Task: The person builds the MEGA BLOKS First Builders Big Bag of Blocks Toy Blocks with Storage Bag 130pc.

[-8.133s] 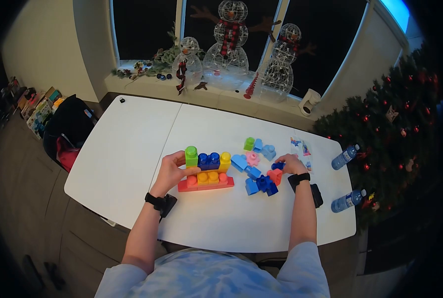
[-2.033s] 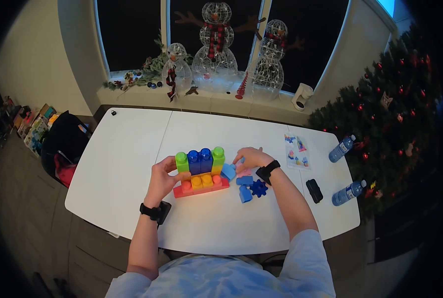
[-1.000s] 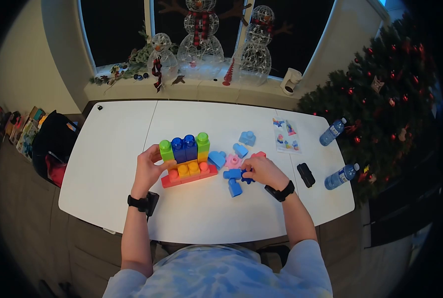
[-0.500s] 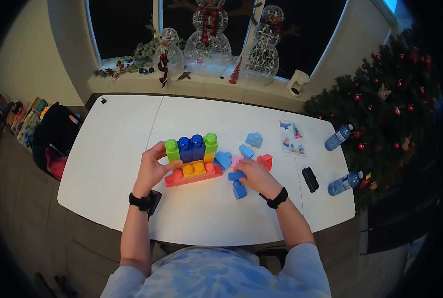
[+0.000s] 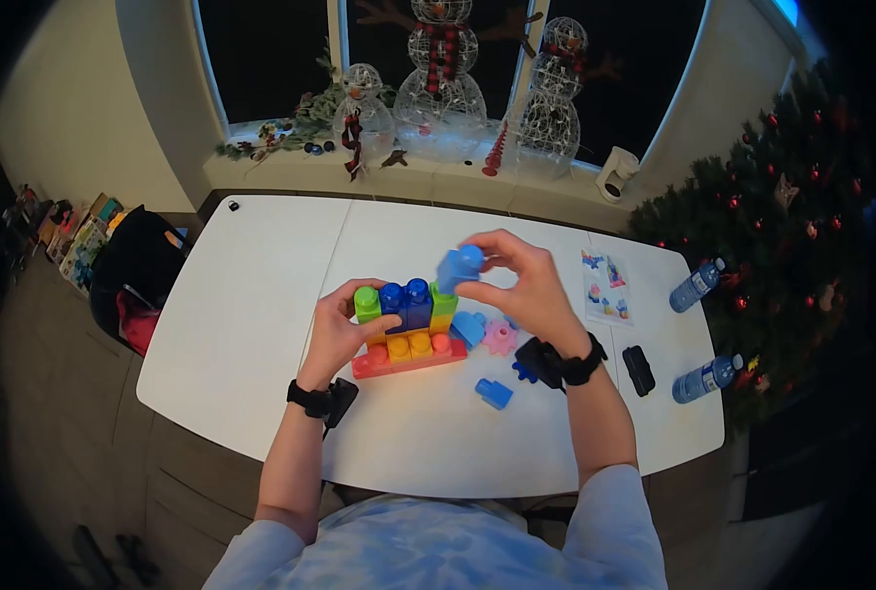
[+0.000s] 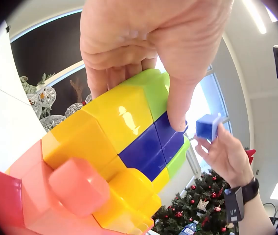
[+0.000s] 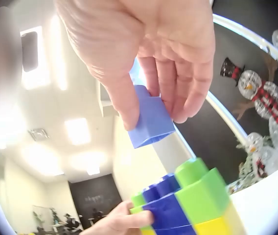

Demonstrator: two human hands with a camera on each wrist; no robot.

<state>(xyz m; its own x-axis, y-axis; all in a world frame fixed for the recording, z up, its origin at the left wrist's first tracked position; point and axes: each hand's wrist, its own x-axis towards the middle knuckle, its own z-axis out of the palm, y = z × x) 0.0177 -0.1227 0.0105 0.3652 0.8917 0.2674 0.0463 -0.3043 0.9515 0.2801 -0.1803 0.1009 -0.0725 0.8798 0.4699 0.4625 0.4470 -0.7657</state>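
Observation:
A toy wall of building blocks (image 5: 420,344) stands on the white table (image 5: 251,295), with a red base, yellow and red blocks above it, and dark blue and green blocks on top. My left hand (image 5: 332,334) grips its left end, the thumb across the front on a dark blue block. In my right hand (image 5: 531,292) a light blue block (image 5: 458,269) is pinched between thumb and fingers, raised over the wall's right-hand green block (image 7: 202,196). The right wrist view shows this light blue block tilted, its hollow underside facing down, apart from the green stud.
Right of the wall lie a light blue block (image 5: 468,329), a pink gear-shaped piece (image 5: 500,336), a blue block (image 5: 494,393) and a partly hidden dark blue gear (image 5: 525,372). Farther right are a picture sheet (image 5: 608,288), a black case (image 5: 639,371) and two water bottles (image 5: 697,286).
My right hand has picked up a light blue block from the loose pieces and lifted it over the wall's right end. Earlier, the right end gained a green block on its yellow one. The left hand keeps its grip.

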